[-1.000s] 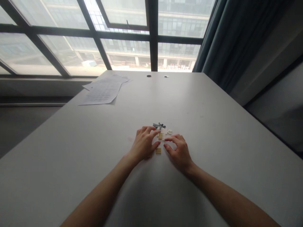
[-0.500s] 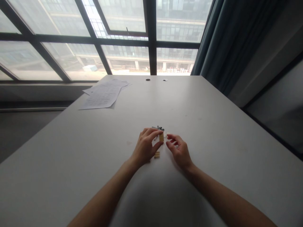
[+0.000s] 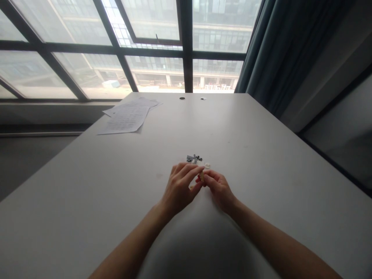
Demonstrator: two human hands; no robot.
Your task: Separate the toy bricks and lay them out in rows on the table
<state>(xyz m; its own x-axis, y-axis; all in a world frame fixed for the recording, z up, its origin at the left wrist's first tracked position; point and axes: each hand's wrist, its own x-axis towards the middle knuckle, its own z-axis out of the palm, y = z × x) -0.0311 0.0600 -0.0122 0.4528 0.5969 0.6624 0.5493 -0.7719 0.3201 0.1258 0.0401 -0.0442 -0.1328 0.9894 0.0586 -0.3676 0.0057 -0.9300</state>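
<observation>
Between the fingertips of both hands is a small tan piece (image 3: pixel 202 177). My left hand (image 3: pixel 180 186) grips it from the left with thumb and fingers. On its right side my right hand (image 3: pixel 220 188) pinches the same piece. Just beyond the hands lies a small pile of grey and black parts (image 3: pixel 194 158) on the white table (image 3: pixel 261 162). Some small white parts (image 3: pixel 207 165) sit to the right of that pile. Another tan bit (image 3: pixel 192 186) shows partly under my left hand, mostly hidden.
Printed paper sheets (image 3: pixel 124 118) lie at the table's far left. Two round holes, one of them (image 3: pixel 182 98), are near the far edge. Behind the table stand a window (image 3: pixel 157 73) and a dark curtain (image 3: pixel 258 66) on the right.
My right hand has closed on the tan piece, which has come slightly lower and turned. My left hand has shifted a little down and right, covering the tan parts on the table.
</observation>
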